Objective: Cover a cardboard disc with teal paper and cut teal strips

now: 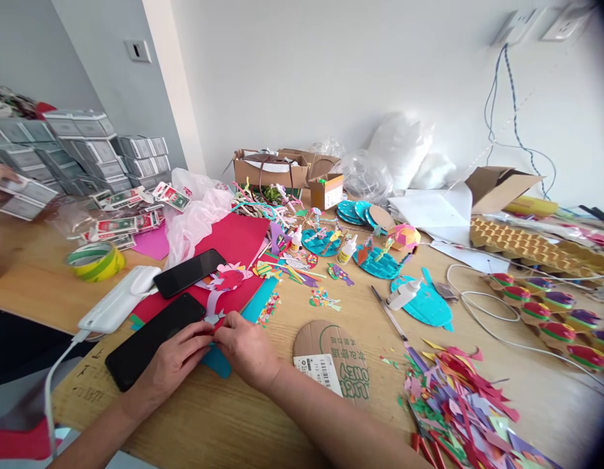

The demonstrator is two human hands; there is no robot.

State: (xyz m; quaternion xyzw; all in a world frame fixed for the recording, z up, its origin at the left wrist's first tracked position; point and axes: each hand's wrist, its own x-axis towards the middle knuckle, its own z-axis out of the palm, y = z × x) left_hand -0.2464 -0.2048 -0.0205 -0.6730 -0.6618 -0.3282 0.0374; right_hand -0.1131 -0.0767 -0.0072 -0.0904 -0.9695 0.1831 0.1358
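Note:
My left hand (177, 358) and my right hand (247, 348) meet at the front edge of the red paper (247, 234), fingers pinched together. A speck of red shows between the fingertips, but what they hold is mostly hidden. Just beyond them lie a purple paper strip (214, 303) and a pink-and-red paper fish (228, 278). Blue paper (218, 361) sticks out beneath the hands. One black phone (152, 339) lies beside my left hand, and another phone (190, 272) rests farther back. To the right of my right hand is a round cardboard piece (348, 345) with a label.
Red-handled scissors (426, 443) lie by a heap of paper scraps (470, 397). Glue bottles (403, 294) stand or lie among blue discs (380, 262). A white power bank (118, 299) trails a cable at left, near yellow tape (95, 260). Another person's hand (1, 179) holds packs.

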